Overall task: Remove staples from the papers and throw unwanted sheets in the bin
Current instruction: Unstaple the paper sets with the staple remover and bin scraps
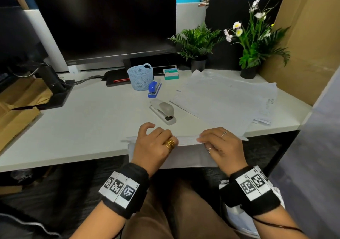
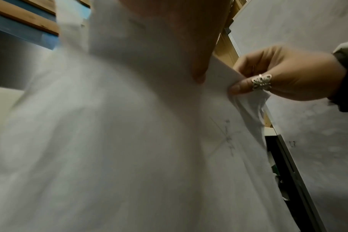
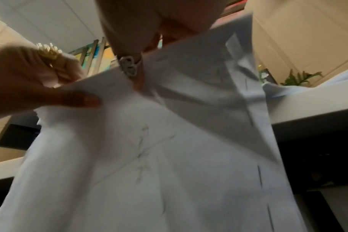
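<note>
both our hands hold one sheet (image 1: 185,146) upright at the table (image 1: 88,120) edge: left hand (image 1: 154,144) pinches its top edge, right hand (image 1: 220,144) likewise. pulling apart may tear it unevenly; a loose grip could drop it to the floor, since we see no bin clearly.

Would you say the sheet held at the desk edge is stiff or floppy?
Probably floppy: the sheet droops below the desk edge between both hands. It looks light and tear-prone; the right wrist view shows a ragged edge.
</note>
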`<state>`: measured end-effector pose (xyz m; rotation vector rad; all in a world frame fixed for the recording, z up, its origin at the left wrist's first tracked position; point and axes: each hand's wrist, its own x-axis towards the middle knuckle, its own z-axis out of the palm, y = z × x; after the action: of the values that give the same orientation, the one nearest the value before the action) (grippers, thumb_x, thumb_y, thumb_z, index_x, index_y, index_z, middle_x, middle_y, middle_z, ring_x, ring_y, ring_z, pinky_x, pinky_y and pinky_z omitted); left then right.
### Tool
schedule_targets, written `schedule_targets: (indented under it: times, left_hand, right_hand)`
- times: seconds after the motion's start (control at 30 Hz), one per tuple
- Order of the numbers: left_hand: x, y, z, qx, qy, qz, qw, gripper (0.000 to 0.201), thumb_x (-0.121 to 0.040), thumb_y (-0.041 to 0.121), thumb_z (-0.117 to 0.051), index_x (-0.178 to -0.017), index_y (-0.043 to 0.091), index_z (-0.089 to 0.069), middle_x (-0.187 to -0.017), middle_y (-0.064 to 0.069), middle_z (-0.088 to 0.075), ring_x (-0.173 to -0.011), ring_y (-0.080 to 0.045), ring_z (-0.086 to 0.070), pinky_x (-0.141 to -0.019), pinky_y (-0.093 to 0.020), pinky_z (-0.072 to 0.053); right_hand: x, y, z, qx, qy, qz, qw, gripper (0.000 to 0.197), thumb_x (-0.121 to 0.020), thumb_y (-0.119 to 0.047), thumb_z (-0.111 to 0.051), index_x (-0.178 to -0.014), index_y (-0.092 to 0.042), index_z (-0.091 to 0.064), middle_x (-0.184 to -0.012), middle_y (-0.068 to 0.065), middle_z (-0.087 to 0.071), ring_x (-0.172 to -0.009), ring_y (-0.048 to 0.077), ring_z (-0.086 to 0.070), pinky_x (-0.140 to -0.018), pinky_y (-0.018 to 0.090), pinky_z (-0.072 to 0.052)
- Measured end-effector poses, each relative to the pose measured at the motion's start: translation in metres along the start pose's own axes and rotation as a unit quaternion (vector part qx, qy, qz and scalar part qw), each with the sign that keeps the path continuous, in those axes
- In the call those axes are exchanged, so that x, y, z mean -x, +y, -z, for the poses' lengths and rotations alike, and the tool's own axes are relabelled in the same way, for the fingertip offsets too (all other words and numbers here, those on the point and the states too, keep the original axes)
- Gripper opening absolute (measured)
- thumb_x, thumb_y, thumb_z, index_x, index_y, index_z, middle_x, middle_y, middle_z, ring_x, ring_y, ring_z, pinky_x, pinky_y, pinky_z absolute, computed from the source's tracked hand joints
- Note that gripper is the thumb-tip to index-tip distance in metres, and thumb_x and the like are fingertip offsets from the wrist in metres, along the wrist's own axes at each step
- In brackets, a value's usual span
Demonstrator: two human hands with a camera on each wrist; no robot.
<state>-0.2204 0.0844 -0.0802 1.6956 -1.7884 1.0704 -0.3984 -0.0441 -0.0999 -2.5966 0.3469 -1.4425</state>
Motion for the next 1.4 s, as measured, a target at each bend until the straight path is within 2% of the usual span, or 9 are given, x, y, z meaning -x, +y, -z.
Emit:
schedule_targets:
  times: [0.23, 0.4, 0.5, 0.63, 0.77, 1.03, 1.17, 1.3, 1.4]
  left_hand:
    - [-0.004, 0.013, -0.026, 0.16, -0.145, 0.1, 0.971, 0.013, -0.084, 0.021, -0.048, -0.078, 0.021, -0.06, -0.071, 0.008, -0.064, -0.053, -0.019, -0.055, -0.071, -0.025, -0.028]
    - [-0.007, 0.052, -0.053, 0.287, -0.123, 0.177, 0.933, 0.022, -0.086, 0.03, -0.041, -0.083, 0.02, -0.06, -0.077, 0.011, -0.064, -0.063, -0.017, -0.049, -0.075, -0.018, -0.024]
    - [-0.017, 0.073, -0.068, 0.293, -0.128, 0.149, 0.936, 0.023, -0.087, 0.03, -0.042, -0.082, 0.02, -0.063, -0.077, 0.007, -0.064, -0.067, -0.02, -0.053, -0.077, -0.019, -0.024]
    - [-0.033, 0.087, -0.079, 0.207, -0.146, 0.041, 0.966, 0.031, -0.086, 0.046, -0.047, -0.088, 0.023, -0.067, -0.092, 0.004, -0.06, -0.089, -0.017, -0.048, -0.081, -0.028, -0.026]
    - [-0.058, 0.094, -0.087, 0.154, -0.182, 0.019, 0.971, 0.04, -0.087, 0.048, -0.043, -0.103, 0.021, -0.067, -0.108, -0.003, -0.06, -0.1, -0.02, -0.043, -0.081, -0.034, -0.027]
    - [-0.071, 0.095, -0.107, 0.088, -0.347, 0.018, 0.934, 0.068, -0.089, 0.062, -0.014, -0.145, 0.028, -0.027, -0.146, -0.006, -0.03, -0.131, -0.026, -0.028, -0.099, -0.042, -0.027]
    - [-0.072, 0.096, -0.107, 0.087, -0.352, 0.018, 0.932, 0.066, -0.091, 0.062, -0.029, -0.148, 0.029, -0.015, -0.15, -0.005, -0.019, -0.135, -0.025, -0.019, -0.105, -0.042, -0.021]
    - [-0.071, 0.096, -0.107, 0.076, -0.357, 0.016, 0.931, 0.073, -0.088, 0.066, -0.032, -0.148, 0.029, -0.011, -0.151, -0.006, -0.016, -0.137, -0.026, -0.017, -0.106, -0.043, -0.02]
    - [-0.071, 0.097, -0.107, 0.072, -0.362, 0.014, 0.929, 0.078, -0.085, 0.067, -0.038, -0.148, 0.029, -0.011, -0.15, -0.007, -0.016, -0.136, -0.026, -0.017, -0.106, -0.043, -0.021]
  right_hand:
    - [0.02, 0.024, 0.058, 0.058, -0.132, -0.332, 0.932, 0.038, -0.067, -0.028, -0.083, -0.094, -0.044, -0.062, -0.085, -0.016, -0.065, -0.079, 0.008, -0.06, -0.071, 0.022, -0.045]
    - [0.058, 0.055, 0.086, -0.296, -0.065, -0.495, 0.814, 0.052, -0.058, -0.006, -0.081, -0.103, -0.022, -0.061, -0.09, -0.011, -0.072, -0.084, -0.001, -0.066, -0.074, 0.016, -0.054]
    - [0.084, 0.07, 0.09, -0.234, -0.093, -0.56, 0.789, 0.021, -0.075, -0.004, -0.073, -0.089, -0.018, -0.068, -0.091, 0.001, -0.074, -0.084, 0.011, -0.069, -0.084, 0.034, -0.056]
    - [0.092, 0.087, 0.111, 0.066, -0.146, -0.514, 0.843, 0.008, -0.083, -0.007, -0.068, -0.082, -0.002, -0.074, -0.087, 0.019, -0.071, -0.087, 0.027, -0.066, -0.079, 0.038, -0.05]
    - [0.089, 0.09, 0.119, 0.267, -0.319, -0.479, 0.773, 0.017, -0.086, -0.01, -0.056, -0.092, -0.006, -0.071, -0.097, 0.021, -0.066, -0.095, 0.038, -0.06, -0.076, 0.036, -0.044]
    - [0.125, 0.09, 0.085, 0.32, -0.405, -0.502, 0.694, 0.028, -0.093, -0.006, -0.044, -0.114, -0.001, -0.061, -0.116, 0.02, -0.059, -0.11, 0.035, -0.058, -0.09, 0.036, -0.045]
    - [0.155, 0.094, 0.054, 0.282, -0.438, -0.479, 0.706, 0.032, -0.093, -0.007, -0.042, -0.118, -0.012, -0.062, -0.117, 0.012, -0.061, -0.111, 0.029, -0.058, -0.093, 0.034, -0.044]
    - [0.186, 0.103, 0.023, 0.256, -0.374, -0.455, 0.766, 0.015, -0.089, -0.042, -0.045, -0.087, -0.029, -0.053, -0.074, -0.006, -0.052, -0.089, 0.015, -0.061, -0.069, 0.025, -0.042]
    - [0.202, 0.107, 0.008, 0.295, -0.384, -0.415, 0.771, 0.028, -0.089, -0.058, -0.035, -0.09, -0.035, -0.051, -0.08, -0.01, -0.05, -0.088, 0.01, -0.056, -0.075, 0.031, -0.04]
